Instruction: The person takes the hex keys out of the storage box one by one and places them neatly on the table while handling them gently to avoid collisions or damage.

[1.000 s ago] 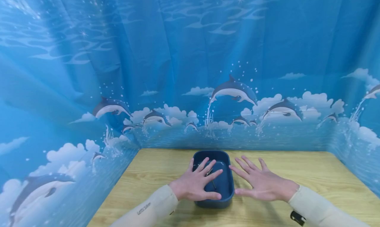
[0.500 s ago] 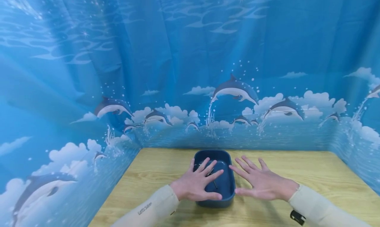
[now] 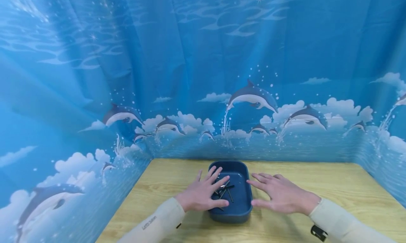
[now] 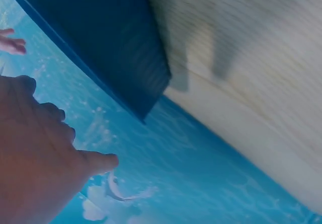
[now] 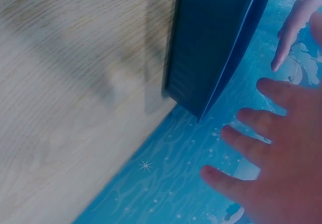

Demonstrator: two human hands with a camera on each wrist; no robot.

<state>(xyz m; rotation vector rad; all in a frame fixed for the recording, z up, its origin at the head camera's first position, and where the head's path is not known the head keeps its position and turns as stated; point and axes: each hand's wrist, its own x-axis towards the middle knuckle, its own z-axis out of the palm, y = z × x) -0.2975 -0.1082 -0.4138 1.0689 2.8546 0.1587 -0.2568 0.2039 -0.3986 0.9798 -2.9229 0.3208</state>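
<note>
Head view: left hand (image 3: 202, 195) spreads above blue bin (image 3: 241, 197), right hand (image 3: 283, 195) spreads beside it.

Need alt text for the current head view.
A person's spread left hand partly hides a dark blue tray holding thin dark pieces; the right hand is at the tray's right. The tray rests on a wood-grain table before a blue dolphin-print backdrop.

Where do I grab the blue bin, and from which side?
Probably by both long walls of the blue bin: left hand from the left, right hand from the right. It sits upright on the table, and its straight, raised sides run front to back.
</note>
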